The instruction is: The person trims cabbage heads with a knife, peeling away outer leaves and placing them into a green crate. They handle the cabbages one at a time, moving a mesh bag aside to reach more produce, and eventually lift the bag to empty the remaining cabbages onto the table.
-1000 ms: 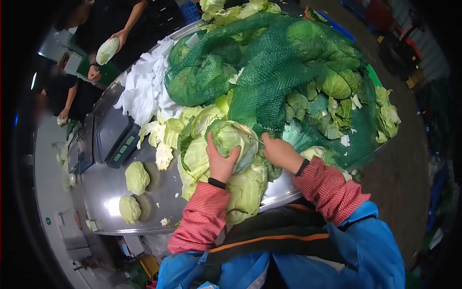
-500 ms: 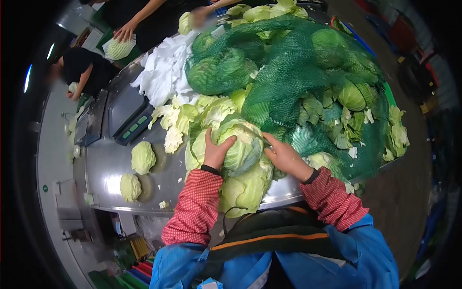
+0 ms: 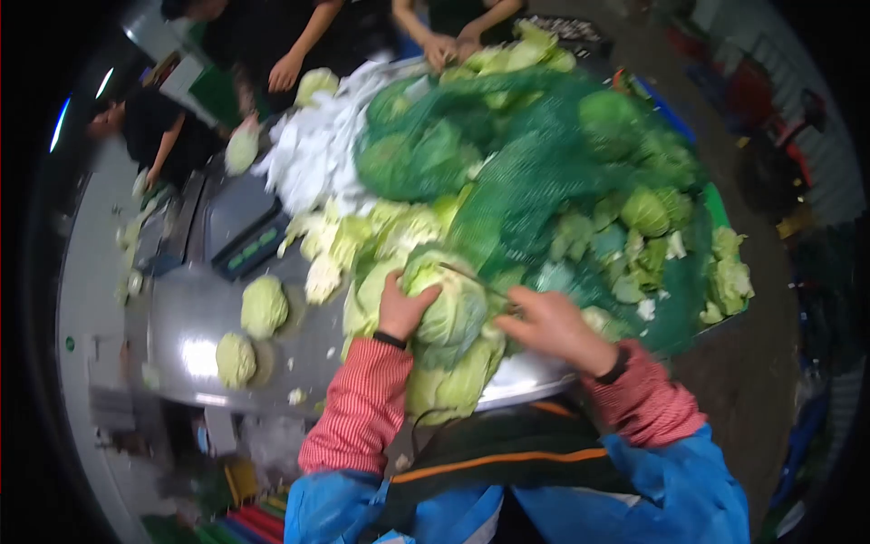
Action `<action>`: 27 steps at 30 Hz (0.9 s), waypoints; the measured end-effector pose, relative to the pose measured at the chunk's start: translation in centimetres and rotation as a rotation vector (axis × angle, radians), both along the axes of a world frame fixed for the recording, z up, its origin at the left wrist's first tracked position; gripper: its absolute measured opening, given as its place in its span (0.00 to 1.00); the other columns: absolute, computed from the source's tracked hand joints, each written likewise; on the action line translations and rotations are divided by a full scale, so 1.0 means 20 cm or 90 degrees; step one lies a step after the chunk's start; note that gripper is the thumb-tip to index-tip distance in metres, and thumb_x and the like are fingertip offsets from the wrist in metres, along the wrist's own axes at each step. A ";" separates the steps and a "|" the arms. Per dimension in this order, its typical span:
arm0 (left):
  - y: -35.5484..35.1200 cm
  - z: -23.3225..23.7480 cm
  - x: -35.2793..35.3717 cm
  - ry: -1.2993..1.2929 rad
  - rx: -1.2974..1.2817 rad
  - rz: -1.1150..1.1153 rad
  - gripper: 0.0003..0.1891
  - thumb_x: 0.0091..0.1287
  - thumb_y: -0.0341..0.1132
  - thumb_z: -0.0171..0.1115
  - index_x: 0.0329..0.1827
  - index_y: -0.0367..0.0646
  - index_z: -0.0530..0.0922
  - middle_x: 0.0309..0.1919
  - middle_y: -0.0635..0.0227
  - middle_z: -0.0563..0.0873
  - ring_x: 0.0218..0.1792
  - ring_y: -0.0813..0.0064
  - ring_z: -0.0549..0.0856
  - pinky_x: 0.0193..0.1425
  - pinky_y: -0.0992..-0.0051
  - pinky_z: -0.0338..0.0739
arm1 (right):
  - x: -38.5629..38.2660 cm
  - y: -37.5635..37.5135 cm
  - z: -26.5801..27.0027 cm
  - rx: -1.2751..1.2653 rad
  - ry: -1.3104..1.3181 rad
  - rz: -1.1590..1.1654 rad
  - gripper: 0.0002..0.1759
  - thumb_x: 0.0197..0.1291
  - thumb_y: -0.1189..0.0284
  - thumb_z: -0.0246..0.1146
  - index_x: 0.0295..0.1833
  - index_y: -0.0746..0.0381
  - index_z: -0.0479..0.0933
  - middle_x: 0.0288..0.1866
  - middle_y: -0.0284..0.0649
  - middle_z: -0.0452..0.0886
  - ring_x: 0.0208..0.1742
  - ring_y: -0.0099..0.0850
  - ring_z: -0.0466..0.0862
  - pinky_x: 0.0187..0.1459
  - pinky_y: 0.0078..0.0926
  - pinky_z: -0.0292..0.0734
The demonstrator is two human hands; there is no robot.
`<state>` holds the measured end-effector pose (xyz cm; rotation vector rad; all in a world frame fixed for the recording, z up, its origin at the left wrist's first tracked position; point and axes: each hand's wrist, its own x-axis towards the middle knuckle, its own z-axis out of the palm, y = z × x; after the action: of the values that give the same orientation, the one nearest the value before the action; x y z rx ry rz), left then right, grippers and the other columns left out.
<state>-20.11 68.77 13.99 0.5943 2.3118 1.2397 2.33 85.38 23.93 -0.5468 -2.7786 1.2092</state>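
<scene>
A pale green cabbage (image 3: 460,313) sits in front of me on a heap of loose outer leaves (image 3: 444,385). My left hand (image 3: 405,306) grips its left side, with the thumb lying across the top. In my right hand (image 3: 555,326) is a thin knife (image 3: 478,280), its blade reaching over the upper right of the cabbage near the stem end. The fingers are wrapped round the handle, which is mostly hidden. Peeled leaves (image 3: 331,240) lie just beyond the cabbage.
Green mesh netting (image 3: 517,195) with cabbages covers the right of the metal table (image 3: 181,317). Two trimmed cabbages, one a small cabbage (image 3: 264,307), stand at left. A scale (image 3: 245,231) and white foam nets (image 3: 317,145) lie behind. Co-workers' hands (image 3: 453,47) are across the table.
My right hand has shifted slightly right and down, and the knife blade now shows across the cabbage top. Across the table, a co-worker's hand has left a netted cabbage.
</scene>
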 end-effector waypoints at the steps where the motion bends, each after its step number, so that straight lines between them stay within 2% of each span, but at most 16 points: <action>1: 0.03 -0.04 0.01 0.007 0.015 0.020 0.47 0.49 0.48 0.80 0.65 0.29 0.65 0.52 0.44 0.82 0.52 0.58 0.83 0.57 0.66 0.78 | -0.05 -0.02 -0.03 0.052 0.075 -0.019 0.18 0.61 0.58 0.65 0.46 0.61 0.74 0.31 0.52 0.81 0.30 0.51 0.82 0.31 0.45 0.76; 2: 0.05 -0.11 0.01 0.002 0.037 0.015 0.46 0.49 0.46 0.79 0.65 0.29 0.64 0.54 0.43 0.80 0.55 0.58 0.81 0.60 0.65 0.76 | -0.14 -0.03 -0.09 0.110 0.151 -0.042 0.20 0.60 0.58 0.65 0.49 0.61 0.73 0.31 0.52 0.81 0.28 0.49 0.83 0.30 0.44 0.78; 3: 0.07 -0.13 0.02 0.017 0.087 -0.002 0.45 0.50 0.44 0.79 0.65 0.28 0.64 0.54 0.43 0.79 0.55 0.57 0.80 0.61 0.64 0.75 | -0.22 -0.03 -0.13 0.192 0.126 -0.051 0.20 0.60 0.59 0.65 0.50 0.61 0.72 0.31 0.52 0.81 0.26 0.48 0.83 0.28 0.42 0.79; 4: 0.07 -0.16 0.02 -0.020 0.131 -0.002 0.45 0.49 0.43 0.79 0.64 0.28 0.63 0.53 0.44 0.80 0.54 0.57 0.81 0.60 0.65 0.75 | -0.28 -0.05 -0.17 0.264 0.093 -0.059 0.21 0.60 0.60 0.65 0.52 0.60 0.71 0.32 0.52 0.81 0.25 0.46 0.84 0.26 0.39 0.79; 5: 0.07 -0.15 0.04 0.064 0.108 -0.010 0.41 0.53 0.40 0.78 0.64 0.33 0.63 0.51 0.49 0.81 0.51 0.62 0.82 0.56 0.67 0.78 | -0.35 -0.06 -0.24 0.312 0.092 -0.071 0.20 0.60 0.60 0.65 0.51 0.60 0.71 0.32 0.51 0.81 0.26 0.45 0.84 0.26 0.38 0.79; 6: 0.06 -0.09 0.08 0.108 0.049 -0.007 0.45 0.51 0.43 0.77 0.68 0.35 0.62 0.56 0.41 0.75 0.58 0.47 0.76 0.64 0.59 0.71 | -0.40 -0.05 -0.30 0.354 0.091 -0.077 0.19 0.59 0.61 0.65 0.50 0.60 0.72 0.31 0.50 0.80 0.27 0.44 0.85 0.25 0.36 0.80; 7: 0.07 -0.04 0.14 0.135 0.032 0.004 0.46 0.53 0.43 0.76 0.72 0.39 0.60 0.57 0.41 0.71 0.60 0.44 0.72 0.66 0.58 0.68 | -0.42 -0.02 -0.33 0.330 0.101 -0.080 0.19 0.59 0.61 0.65 0.50 0.60 0.72 0.32 0.50 0.81 0.28 0.44 0.85 0.26 0.37 0.80; 8: 0.07 -0.03 0.18 0.156 0.043 0.009 0.47 0.54 0.42 0.75 0.74 0.40 0.58 0.58 0.42 0.69 0.60 0.44 0.72 0.67 0.59 0.68 | -0.44 0.00 -0.35 0.303 0.112 -0.079 0.19 0.59 0.62 0.65 0.51 0.60 0.72 0.32 0.51 0.81 0.28 0.45 0.85 0.27 0.38 0.80; 14: 0.09 -0.09 0.21 0.154 0.043 0.043 0.49 0.58 0.40 0.73 0.78 0.40 0.52 0.58 0.42 0.67 0.59 0.45 0.72 0.68 0.60 0.66 | -0.55 0.14 -0.53 0.074 0.100 -0.190 0.20 0.55 0.60 0.65 0.49 0.60 0.76 0.33 0.51 0.84 0.35 0.50 0.85 0.36 0.47 0.79; 16: 0.11 -0.05 0.23 0.130 0.055 0.034 0.48 0.59 0.39 0.72 0.79 0.40 0.51 0.58 0.43 0.68 0.58 0.45 0.72 0.68 0.59 0.65 | -0.54 0.15 -0.50 0.042 0.085 -0.198 0.20 0.55 0.59 0.65 0.48 0.60 0.76 0.33 0.51 0.84 0.37 0.51 0.85 0.38 0.48 0.78; 18: 0.08 -0.04 0.26 0.130 0.062 0.023 0.49 0.59 0.37 0.73 0.79 0.40 0.50 0.62 0.42 0.69 0.63 0.49 0.72 0.70 0.61 0.65 | -0.48 0.15 -0.46 0.035 0.086 -0.180 0.20 0.54 0.58 0.65 0.48 0.60 0.77 0.34 0.51 0.84 0.37 0.52 0.84 0.39 0.49 0.77; 20: 0.00 -0.12 0.25 0.176 0.118 0.019 0.50 0.59 0.37 0.73 0.79 0.41 0.49 0.64 0.42 0.70 0.64 0.53 0.73 0.70 0.63 0.66 | -0.42 0.07 -0.31 0.118 0.119 -0.143 0.18 0.56 0.58 0.65 0.45 0.60 0.76 0.32 0.48 0.84 0.36 0.50 0.85 0.35 0.48 0.77; 21: -0.03 0.00 0.27 -0.010 0.232 0.002 0.52 0.59 0.36 0.74 0.80 0.41 0.46 0.65 0.45 0.71 0.64 0.59 0.75 0.68 0.66 0.70 | -0.39 0.03 -0.27 0.145 0.139 -0.131 0.17 0.56 0.59 0.65 0.44 0.60 0.75 0.31 0.47 0.83 0.34 0.49 0.85 0.34 0.47 0.77; 23: -0.06 0.23 0.25 -0.077 0.252 0.004 0.52 0.57 0.34 0.75 0.79 0.39 0.46 0.64 0.47 0.71 0.61 0.60 0.76 0.66 0.66 0.72 | -0.36 -0.06 -0.17 0.203 0.207 -0.099 0.15 0.56 0.61 0.66 0.41 0.59 0.74 0.29 0.45 0.82 0.32 0.46 0.84 0.31 0.43 0.77; 24: -0.06 0.30 0.23 -0.115 0.260 0.001 0.53 0.57 0.33 0.75 0.79 0.38 0.46 0.64 0.48 0.71 0.60 0.61 0.77 0.66 0.66 0.72 | -0.35 -0.08 -0.11 0.237 0.257 -0.077 0.14 0.56 0.62 0.66 0.40 0.59 0.73 0.28 0.43 0.82 0.30 0.44 0.84 0.29 0.40 0.77; 27: -0.04 0.39 0.12 -0.085 0.317 -0.010 0.54 0.56 0.28 0.75 0.79 0.39 0.43 0.64 0.49 0.71 0.60 0.63 0.78 0.62 0.68 0.77 | -0.36 -0.11 0.08 0.309 0.357 -0.055 0.12 0.55 0.65 0.67 0.38 0.58 0.72 0.26 0.39 0.80 0.27 0.39 0.84 0.26 0.35 0.75</action>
<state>-17.72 68.05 21.77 0.6643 1.8866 1.8032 -4.86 83.14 25.44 -0.2315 -2.3925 0.5198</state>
